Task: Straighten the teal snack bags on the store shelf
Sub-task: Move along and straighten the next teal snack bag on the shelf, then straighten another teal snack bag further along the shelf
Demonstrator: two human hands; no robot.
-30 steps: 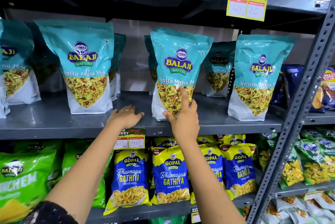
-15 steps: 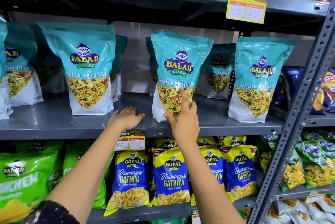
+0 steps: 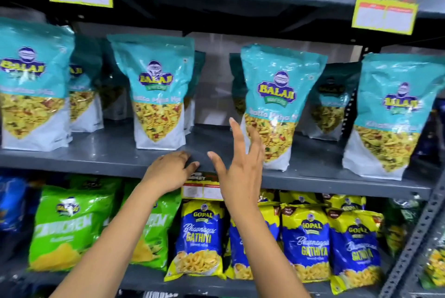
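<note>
Item: teal snack bag [image 3: 277, 105], middle shelf [image 3: 108, 155], upright. My right hand [image 3: 238, 167] has come off its front, fingers spread, empty, just beside it. Left hand [image 3: 168, 172] rests flat on the shelf edge. Judged straightened; next bag due.

Open shelf [image 3: 207, 138] gap, seemingly clear, between two teal bags [image 3: 157, 95].

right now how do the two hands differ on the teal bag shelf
The left hand lies palm down, fingers curled on the shelf edge; the right hand is raised, fingers spread. The left hand is clear of any bag; the right hand overlaps the teal bag beside it. Both are bare and grip nothing.
</note>
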